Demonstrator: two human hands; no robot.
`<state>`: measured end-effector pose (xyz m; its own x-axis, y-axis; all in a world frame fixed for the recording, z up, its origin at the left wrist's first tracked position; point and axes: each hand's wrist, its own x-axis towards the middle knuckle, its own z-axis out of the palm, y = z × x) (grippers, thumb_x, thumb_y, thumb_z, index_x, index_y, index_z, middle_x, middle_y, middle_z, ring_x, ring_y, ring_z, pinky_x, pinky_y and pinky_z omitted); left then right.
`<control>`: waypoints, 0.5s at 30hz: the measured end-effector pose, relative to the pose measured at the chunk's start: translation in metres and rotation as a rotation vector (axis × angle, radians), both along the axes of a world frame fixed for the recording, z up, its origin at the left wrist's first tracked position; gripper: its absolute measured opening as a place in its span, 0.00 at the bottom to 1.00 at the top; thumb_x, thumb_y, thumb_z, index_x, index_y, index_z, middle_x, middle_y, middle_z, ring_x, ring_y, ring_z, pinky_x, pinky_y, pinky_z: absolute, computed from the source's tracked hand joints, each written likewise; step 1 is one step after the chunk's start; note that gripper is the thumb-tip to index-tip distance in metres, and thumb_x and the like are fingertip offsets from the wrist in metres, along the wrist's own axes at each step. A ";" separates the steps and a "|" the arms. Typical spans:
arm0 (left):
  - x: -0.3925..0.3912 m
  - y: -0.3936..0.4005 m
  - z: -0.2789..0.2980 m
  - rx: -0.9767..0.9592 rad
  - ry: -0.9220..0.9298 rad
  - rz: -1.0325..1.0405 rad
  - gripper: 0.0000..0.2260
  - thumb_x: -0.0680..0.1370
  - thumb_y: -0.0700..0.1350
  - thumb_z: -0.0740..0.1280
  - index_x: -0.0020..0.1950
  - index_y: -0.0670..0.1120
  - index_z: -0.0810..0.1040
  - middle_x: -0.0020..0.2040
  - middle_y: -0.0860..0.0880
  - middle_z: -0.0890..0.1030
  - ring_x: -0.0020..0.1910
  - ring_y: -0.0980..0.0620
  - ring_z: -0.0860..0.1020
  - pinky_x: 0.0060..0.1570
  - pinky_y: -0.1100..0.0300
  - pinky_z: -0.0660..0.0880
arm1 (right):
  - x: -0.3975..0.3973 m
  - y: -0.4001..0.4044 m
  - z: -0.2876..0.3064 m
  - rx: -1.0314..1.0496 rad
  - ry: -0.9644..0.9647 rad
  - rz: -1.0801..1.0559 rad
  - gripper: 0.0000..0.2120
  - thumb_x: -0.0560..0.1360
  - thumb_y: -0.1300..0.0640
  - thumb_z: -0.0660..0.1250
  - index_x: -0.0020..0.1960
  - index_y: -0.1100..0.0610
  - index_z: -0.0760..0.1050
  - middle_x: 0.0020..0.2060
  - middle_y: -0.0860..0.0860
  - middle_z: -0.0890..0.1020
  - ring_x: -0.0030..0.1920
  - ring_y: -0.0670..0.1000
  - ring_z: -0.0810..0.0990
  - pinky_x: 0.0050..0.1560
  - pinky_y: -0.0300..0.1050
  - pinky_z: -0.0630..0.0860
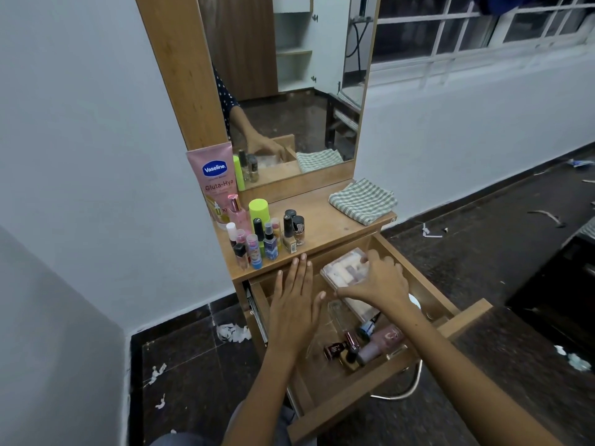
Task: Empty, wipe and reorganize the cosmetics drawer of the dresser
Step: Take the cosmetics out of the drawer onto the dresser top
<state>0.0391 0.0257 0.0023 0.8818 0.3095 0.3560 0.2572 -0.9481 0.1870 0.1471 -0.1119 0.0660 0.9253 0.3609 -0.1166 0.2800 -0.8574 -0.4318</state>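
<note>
The wooden drawer (347, 402) of the dresser stands pulled out. My right hand (381, 280) grips a clear plastic box (343, 272) of pale items at the drawer's back. My left hand (294, 304) hovers flat over the drawer's left side, fingers straight, holding nothing. Several small bottles (363, 344) lie at the drawer's front right. On the dresser top (328, 226) stand several cosmetics bottles (267, 238), a pink Vaseline tube (215, 181) and a folded checked cloth (362, 201).
A mirror (289, 91) rises behind the dresser top and reflects my hand. White wall is on the left. Dark floor (199, 365) around the dresser carries scattered white paper scraps (231, 333). A metal stool ring (409, 387) shows below the drawer.
</note>
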 end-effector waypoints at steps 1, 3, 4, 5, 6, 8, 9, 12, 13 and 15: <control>0.000 0.000 0.000 -0.002 -0.008 0.000 0.27 0.82 0.56 0.46 0.77 0.43 0.57 0.77 0.46 0.55 0.77 0.52 0.50 0.74 0.54 0.41 | -0.004 -0.003 0.007 0.020 -0.013 0.012 0.42 0.57 0.34 0.75 0.63 0.52 0.65 0.59 0.55 0.73 0.62 0.57 0.69 0.59 0.53 0.71; -0.001 0.000 -0.001 -0.001 -0.022 0.000 0.27 0.82 0.56 0.46 0.77 0.43 0.55 0.78 0.47 0.53 0.77 0.53 0.48 0.74 0.54 0.41 | -0.008 -0.005 0.025 0.055 -0.055 0.035 0.42 0.57 0.33 0.75 0.62 0.52 0.66 0.58 0.55 0.74 0.62 0.57 0.70 0.60 0.53 0.71; -0.001 -0.001 -0.001 0.001 -0.023 -0.002 0.27 0.82 0.56 0.45 0.77 0.43 0.54 0.78 0.47 0.52 0.77 0.53 0.46 0.74 0.54 0.41 | -0.007 -0.002 0.034 0.063 -0.077 0.040 0.42 0.57 0.32 0.75 0.63 0.52 0.66 0.57 0.55 0.74 0.61 0.57 0.71 0.60 0.53 0.71; -0.002 -0.001 -0.001 0.003 -0.022 -0.001 0.27 0.82 0.56 0.45 0.77 0.43 0.53 0.78 0.47 0.51 0.77 0.53 0.46 0.74 0.53 0.41 | -0.003 0.003 0.041 0.073 -0.093 0.038 0.43 0.57 0.32 0.74 0.63 0.53 0.66 0.57 0.55 0.74 0.60 0.57 0.71 0.60 0.53 0.72; -0.001 -0.001 -0.001 0.004 -0.019 -0.001 0.27 0.82 0.56 0.45 0.78 0.43 0.53 0.78 0.47 0.51 0.77 0.53 0.45 0.74 0.53 0.41 | 0.003 0.011 0.048 0.086 -0.102 0.027 0.43 0.56 0.31 0.74 0.63 0.53 0.66 0.57 0.56 0.74 0.59 0.57 0.72 0.60 0.55 0.73; -0.001 -0.002 -0.001 0.005 -0.007 0.005 0.27 0.82 0.56 0.46 0.77 0.43 0.53 0.78 0.47 0.51 0.77 0.53 0.46 0.74 0.53 0.41 | 0.017 0.031 0.057 0.090 -0.120 0.005 0.44 0.56 0.31 0.74 0.63 0.54 0.66 0.58 0.58 0.74 0.61 0.60 0.72 0.59 0.58 0.73; -0.001 -0.001 0.000 0.005 -0.001 0.007 0.27 0.82 0.56 0.46 0.77 0.43 0.54 0.78 0.47 0.51 0.77 0.53 0.46 0.74 0.53 0.40 | 0.024 0.042 0.059 0.079 -0.133 -0.002 0.44 0.56 0.31 0.74 0.63 0.54 0.66 0.59 0.59 0.74 0.62 0.62 0.71 0.60 0.60 0.72; -0.001 -0.001 -0.001 -0.001 0.017 0.009 0.27 0.82 0.56 0.46 0.77 0.43 0.54 0.78 0.47 0.52 0.77 0.53 0.46 0.74 0.54 0.40 | 0.036 0.069 0.059 0.040 -0.172 -0.024 0.44 0.57 0.33 0.74 0.64 0.56 0.66 0.62 0.61 0.72 0.64 0.64 0.68 0.62 0.58 0.69; 0.000 -0.001 -0.001 -0.001 0.024 0.011 0.27 0.82 0.56 0.46 0.77 0.43 0.55 0.78 0.47 0.52 0.77 0.53 0.47 0.73 0.54 0.40 | 0.037 0.076 0.057 0.037 -0.185 -0.026 0.44 0.58 0.34 0.74 0.64 0.57 0.66 0.62 0.61 0.72 0.65 0.64 0.68 0.61 0.57 0.68; 0.000 0.000 -0.001 0.005 0.036 0.014 0.27 0.82 0.56 0.46 0.77 0.43 0.56 0.78 0.47 0.54 0.77 0.52 0.48 0.73 0.54 0.40 | 0.038 0.083 0.051 0.035 -0.205 -0.021 0.43 0.60 0.34 0.74 0.64 0.58 0.67 0.63 0.61 0.72 0.65 0.63 0.67 0.60 0.56 0.67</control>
<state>0.0391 0.0257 0.0015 0.8897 0.3204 0.3253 0.2773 -0.9452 0.1726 0.1849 -0.0291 0.1166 0.9359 0.3414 0.0869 0.3468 -0.8497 -0.3972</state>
